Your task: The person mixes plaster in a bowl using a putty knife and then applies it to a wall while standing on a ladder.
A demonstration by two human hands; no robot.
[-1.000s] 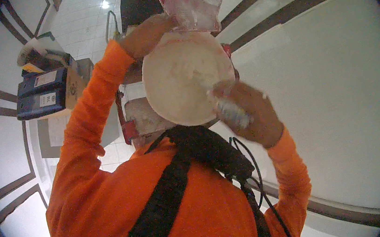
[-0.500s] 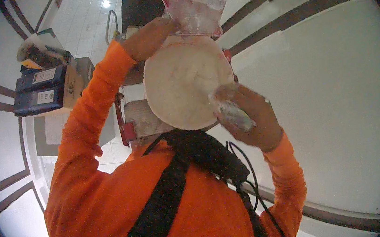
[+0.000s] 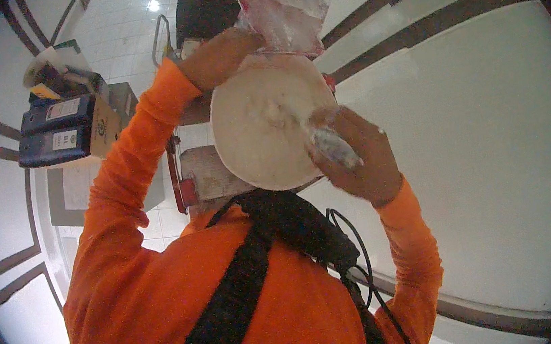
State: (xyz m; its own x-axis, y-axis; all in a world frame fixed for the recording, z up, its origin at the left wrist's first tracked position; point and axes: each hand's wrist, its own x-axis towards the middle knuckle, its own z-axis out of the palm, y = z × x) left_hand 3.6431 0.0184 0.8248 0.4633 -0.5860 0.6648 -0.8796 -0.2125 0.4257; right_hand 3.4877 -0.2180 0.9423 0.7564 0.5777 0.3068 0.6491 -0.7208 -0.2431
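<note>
A round, pale bucket (image 3: 219, 141) stands in front of my chest, filled with thick off-white paste (image 3: 260, 126). At its far left rim my left hand (image 3: 222, 57) is closed on the near edge of a translucent reddish plastic piece (image 3: 281, 15) smeared with white; its fingertips are partly hidden. My right hand (image 3: 367, 151) is wrapped round the white-smeared handle of a hand tool (image 3: 335, 147) over the right side of the bucket. The working end of that tool is blurred against the paste, so its kind does not show.
A wooden plank (image 3: 208, 173) with a red end piece (image 3: 187, 192) lies beneath the bucket. At left, black file boxes (image 3: 56, 129) and a cardboard box (image 3: 104, 127) stand on a grey cabinet (image 3: 61, 196). A white wall (image 3: 482, 135) with brown trim rises at right.
My right hand has shifted slightly up and left with the tool. Lumps in the middle of the paste have changed shape. My left hand and the reddish piece have hardly moved.
</note>
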